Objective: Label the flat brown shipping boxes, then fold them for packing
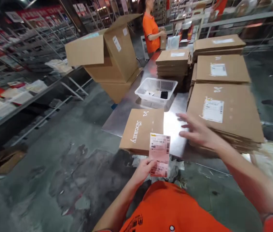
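My left hand [144, 170] pinches the lower left edge of a printed shipping label [160, 151], held upright in front of a brown carton [140, 129]. That carton, marked with white lettering, lies at the table's near left corner. With fingers spread, my right hand [198, 130] hovers over the shiny metal table [172, 124], holding nothing. Just beyond it, on the right, is a tall stack of flat cardboard [240, 112] with a white label on its top piece.
A white plastic basket [156, 87] holding a dark item sits mid-table. Behind it rises another cardboard stack [172, 64]. A large open box [119, 54] stands left of the table. A person in orange [150, 29] works at the far end.
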